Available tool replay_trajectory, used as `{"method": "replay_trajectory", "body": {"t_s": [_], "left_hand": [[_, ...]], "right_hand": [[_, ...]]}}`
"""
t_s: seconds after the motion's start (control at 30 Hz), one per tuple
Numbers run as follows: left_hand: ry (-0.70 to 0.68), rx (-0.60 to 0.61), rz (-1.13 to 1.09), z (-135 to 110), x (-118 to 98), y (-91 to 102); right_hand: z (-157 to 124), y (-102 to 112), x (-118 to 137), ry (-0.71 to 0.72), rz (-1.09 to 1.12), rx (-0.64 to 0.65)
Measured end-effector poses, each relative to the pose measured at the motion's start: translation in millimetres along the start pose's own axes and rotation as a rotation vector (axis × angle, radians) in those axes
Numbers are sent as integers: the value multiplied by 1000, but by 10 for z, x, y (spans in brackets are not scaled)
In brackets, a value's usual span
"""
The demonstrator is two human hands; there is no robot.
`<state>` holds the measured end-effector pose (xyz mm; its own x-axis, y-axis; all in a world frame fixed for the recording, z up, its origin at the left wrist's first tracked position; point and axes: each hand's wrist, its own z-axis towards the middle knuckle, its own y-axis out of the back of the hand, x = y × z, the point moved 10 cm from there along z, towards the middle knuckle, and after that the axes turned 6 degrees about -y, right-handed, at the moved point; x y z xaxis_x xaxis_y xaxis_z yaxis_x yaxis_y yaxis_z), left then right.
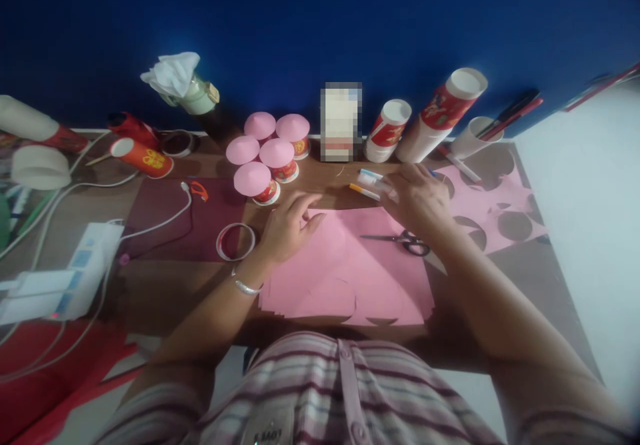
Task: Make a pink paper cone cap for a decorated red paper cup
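Observation:
My left hand (291, 230) rests at the upper left edge of a stack of pink paper (320, 265), thumb and forefinger apart, with nothing held in them. Over the paper's upper right edge is my right hand (420, 201), palm down. Its fingers are blurred and partly hidden, so I cannot tell whether they grip anything. Beside those fingertips lie an orange-and-white pen (364, 192) and a light-blue-and-white pen (370, 174). Black-handled scissors (413, 241) lie on the paper under my right wrist. A curved line is drawn on the sheet. Left of my left hand lies a round tape ring (235, 241).
Several red paper cups topped with pink cones (277, 153) stand at the back. Stacked cups (440, 115) and a pen cup (477, 137) stand back right. Pink paper with round holes (493, 208) lies right. A power strip (93, 271) and cables occupy the left.

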<state>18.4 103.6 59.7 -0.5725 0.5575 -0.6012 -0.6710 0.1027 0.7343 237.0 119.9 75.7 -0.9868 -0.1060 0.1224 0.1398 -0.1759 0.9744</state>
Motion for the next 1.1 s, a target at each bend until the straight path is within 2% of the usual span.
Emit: {"method": "replay_trajectory", "body": {"t_s": [0.03,0.07,0.17,0.3,0.37,0.47,0.57,0.67,0.77,0.83,0.93,1.03,1.1], "left_hand": [[-19,-3,-29,-9,-33,7],[-44,13,-60,-20,-76,-8],[-133,76,-136,-72,-213,-78],[-156,42,-188,-125,-247,-41],[-177,82,-199,-131,-277,-64],[-215,126,-203,-121,-354,-102],[-205,90,-187,-102,-386,-93],[-168,72,-193,-122,-333,-76],[-63,34,-207,-179,-116,4],[-2,-33,-200,-216,44,105],[-75,-72,-147,-201,67,167],[-147,-40,-109,-88,26,71],[-142,-15,-77,30,53,-40]], "right_hand": [[-56,67,87,39,119,-6],[-116,75,176,78,252,39],[-299,-89,372,104,565,272],[-443,-252,476,108,842,386],[-472,-314,482,67,992,424],[-500,-415,482,-70,1218,465],[-523,-464,495,-167,1367,431],[-516,-425,425,-177,1408,333],[-475,-370,136,-268,1473,173],[-452,-389,-49,-355,1600,100],[-438,-577,40,-399,1795,275],[-497,-753,309,-403,1896,500],[-541,-813,433,-401,1934,575]]}}
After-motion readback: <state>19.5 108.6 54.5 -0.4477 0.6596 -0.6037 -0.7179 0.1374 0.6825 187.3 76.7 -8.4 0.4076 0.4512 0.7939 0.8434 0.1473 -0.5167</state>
